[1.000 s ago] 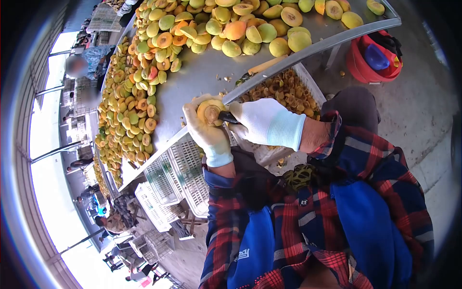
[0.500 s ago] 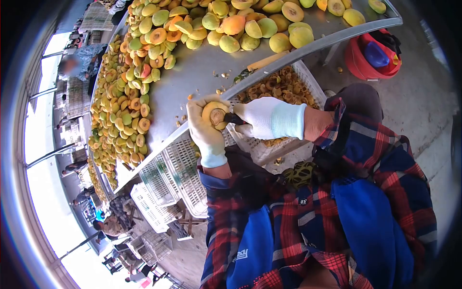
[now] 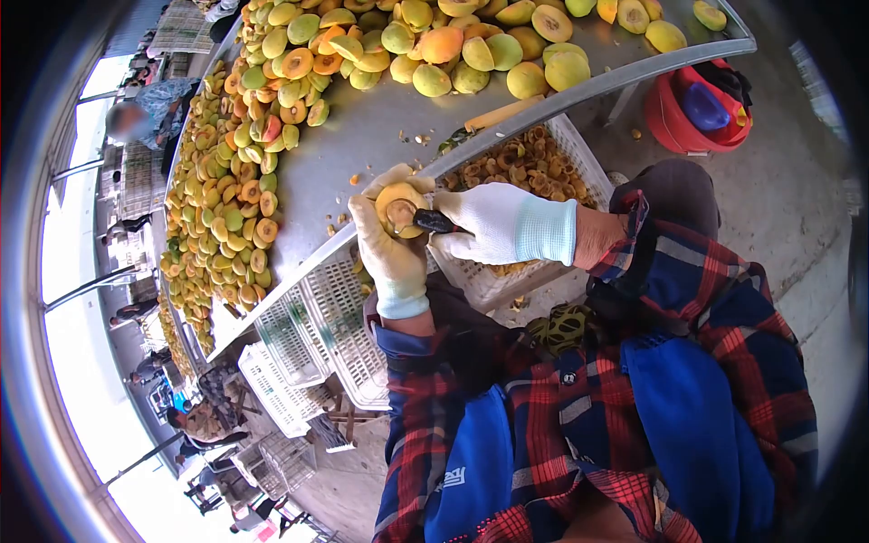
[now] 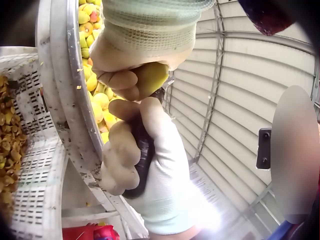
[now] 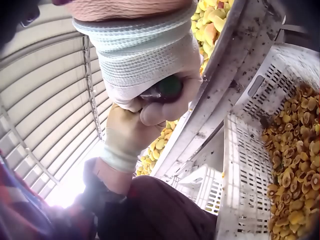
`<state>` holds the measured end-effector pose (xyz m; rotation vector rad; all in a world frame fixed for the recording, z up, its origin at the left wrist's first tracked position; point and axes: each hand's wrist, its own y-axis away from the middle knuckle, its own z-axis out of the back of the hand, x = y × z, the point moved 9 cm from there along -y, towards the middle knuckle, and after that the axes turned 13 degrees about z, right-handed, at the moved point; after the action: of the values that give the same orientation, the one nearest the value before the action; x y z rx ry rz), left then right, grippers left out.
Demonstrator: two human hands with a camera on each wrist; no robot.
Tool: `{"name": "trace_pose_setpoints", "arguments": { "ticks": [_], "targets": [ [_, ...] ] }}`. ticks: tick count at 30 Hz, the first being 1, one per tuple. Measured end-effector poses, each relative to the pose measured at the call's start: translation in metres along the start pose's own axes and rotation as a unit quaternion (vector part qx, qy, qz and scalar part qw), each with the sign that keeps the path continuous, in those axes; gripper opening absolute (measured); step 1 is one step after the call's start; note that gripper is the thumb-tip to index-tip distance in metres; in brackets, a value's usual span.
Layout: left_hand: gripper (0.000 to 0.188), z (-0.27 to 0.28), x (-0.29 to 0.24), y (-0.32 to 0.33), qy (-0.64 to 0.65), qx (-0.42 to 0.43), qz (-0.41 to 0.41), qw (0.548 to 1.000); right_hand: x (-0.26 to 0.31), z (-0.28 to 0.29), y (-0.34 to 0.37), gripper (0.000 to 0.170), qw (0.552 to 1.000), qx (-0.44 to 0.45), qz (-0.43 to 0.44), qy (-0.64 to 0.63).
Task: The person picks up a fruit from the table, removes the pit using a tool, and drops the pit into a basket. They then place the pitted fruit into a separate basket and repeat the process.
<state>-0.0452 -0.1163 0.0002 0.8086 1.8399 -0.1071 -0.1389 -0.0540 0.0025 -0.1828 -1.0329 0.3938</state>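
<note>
In the head view the gloved left hand (image 3: 394, 253) holds a halved yellow fruit (image 3: 396, 206), cut face up, near the metal table's edge. The gloved right hand (image 3: 502, 222) grips a dark-handled tool (image 3: 434, 221) whose end meets the cut face around the pit area. In the left wrist view the fingers of the left hand (image 4: 145, 55) curl round the fruit (image 4: 151, 80), and the right hand (image 4: 160, 160) wraps the black handle (image 4: 143, 155). The handle's rounded end (image 5: 171, 87) shows in the right wrist view; the tool's tip is hidden there.
Halved fruits (image 3: 434, 80) are heaped over the metal table (image 3: 362, 136). Below its edge stands a white crate (image 3: 584, 163) of brown-orange pieces. Empty-looking white crates (image 3: 348, 317) stand at the left, a red bucket (image 3: 665, 127) at the right. People (image 3: 149, 118) work farther off.
The view has shifted slightly, so the heap appears farther left. Both hands keep their hold on fruit and tool; the fruit and the tool's angle have changed slightly.
</note>
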Motion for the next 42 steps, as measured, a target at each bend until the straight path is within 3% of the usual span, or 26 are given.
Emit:
{"name": "trace_pose_setpoints", "arguments": {
  "ticks": [5,8,12,14,17,18,19,20,21,23,24,25,27,28,29,31,32,33,35,37,38,39,40,41,42],
  "targets": [
    [0.059,0.005,-0.008,0.008,-0.109,-0.117,-0.035,0.987,0.000,-0.004,0.000,0.034,0.996,0.082,-0.004,0.034],
    [0.056,0.004,-0.010,0.010,-0.219,-0.127,-0.023,0.967,-0.002,0.000,0.000,0.034,0.992,0.108,0.000,0.058],
    [0.051,0.008,-0.002,0.008,-0.225,-0.112,0.051,0.967,-0.007,-0.004,0.004,0.030,0.983,0.151,-0.013,0.106],
    [0.054,-0.018,-0.019,0.014,-0.484,-0.095,-0.064,0.867,-0.010,-0.003,0.005,0.028,0.980,0.155,-0.013,0.126],
    [0.052,-0.003,-0.003,0.004,-0.430,-0.058,0.013,0.901,-0.018,-0.009,0.008,0.023,0.968,0.192,-0.005,0.160],
    [0.052,0.001,-0.002,0.003,-0.430,-0.057,0.014,0.901,-0.022,-0.015,0.012,0.028,0.955,0.236,-0.009,0.177],
    [0.054,0.005,0.008,0.001,-0.432,-0.041,0.068,0.898,-0.025,-0.020,0.016,0.035,0.940,0.280,-0.014,0.194],
    [0.057,0.007,0.017,0.000,-0.434,-0.025,0.121,0.892,-0.026,-0.023,0.018,0.036,0.939,0.292,-0.034,0.178],
    [0.057,0.007,0.016,0.001,-0.437,-0.024,0.120,0.891,-0.024,-0.023,0.018,0.036,0.940,0.289,-0.034,0.178],
    [0.062,0.014,0.018,0.006,-0.323,-0.051,0.178,0.928,-0.019,-0.021,0.017,0.034,0.963,0.255,-0.055,0.065],
    [0.065,0.011,0.014,0.008,-0.267,-0.020,0.199,0.943,-0.020,-0.018,0.021,0.033,0.965,0.226,-0.124,-0.059],
    [0.065,0.007,0.012,0.007,-0.272,-0.017,0.194,0.942,-0.017,-0.016,0.024,0.034,0.946,0.191,-0.189,-0.182],
    [0.066,0.008,-0.005,0.007,-0.117,-0.095,0.044,0.988,-0.014,-0.026,0.028,0.034,0.875,0.106,-0.263,-0.392],
    [0.067,0.008,-0.008,0.009,-0.130,-0.141,-0.023,0.981,-0.006,-0.027,0.023,0.032,0.852,0.066,-0.222,-0.470],
    [0.062,0.001,-0.018,0.012,-0.260,-0.149,-0.076,0.951,-0.001,-0.033,0.023,0.032,0.822,0.049,-0.225,-0.521],
    [0.053,-0.013,-0.033,0.014,-0.382,-0.160,-0.257,0.873,0.011,-0.048,0.024,0.030,0.767,0.061,-0.216,-0.601],
    [0.053,-0.012,-0.032,0.015,-0.382,-0.161,-0.257,0.873,0.008,-0.051,0.023,0.031,0.790,0.084,-0.217,-0.568],
    [0.052,-0.005,-0.030,0.014,-0.320,-0.162,-0.230,0.905,0.006,-0.052,0.023,0.031,0.789,0.084,-0.217,-0.569],
    [0.051,-0.007,-0.032,0.015,-0.256,-0.162,-0.198,0.932,0.004,-0.035,0.012,0.031,0.927,0.096,-0.112,-0.345],
    [0.055,-0.016,-0.025,0.011,-0.329,-0.146,-0.143,0.922,0.002,-0.034,0.012,0.031,0.926,0.119,-0.144,-0.328],
    [0.057,0.000,-0.011,0.004,-0.214,-0.138,-0.073,0.964,0.000,-0.033,0.013,0.030,0.925,0.140,-0.173,-0.310],
    [0.057,0.001,-0.010,0.004,-0.213,-0.139,-0.072,0.964,-0.003,-0.034,0.016,0.029,0.921,0.160,-0.201,-0.292],
    [0.057,0.003,-0.010,0.005,-0.195,-0.150,-0.074,0.966,0.008,-0.037,0.012,0.030,0.885,0.148,-0.209,-0.388],
    [0.058,0.004,-0.010,0.005,-0.177,-0.161,-0.077,0.968,0.006,-0.037,0.014,0.030,0.886,0.147,-0.209,-0.388],
    [0.058,0.003,-0.009,0.003,-0.178,-0.160,-0.076,0.968,0.009,-0.045,0.017,0.031,0.858,0.159,-0.189,-0.450]
  ]
}}
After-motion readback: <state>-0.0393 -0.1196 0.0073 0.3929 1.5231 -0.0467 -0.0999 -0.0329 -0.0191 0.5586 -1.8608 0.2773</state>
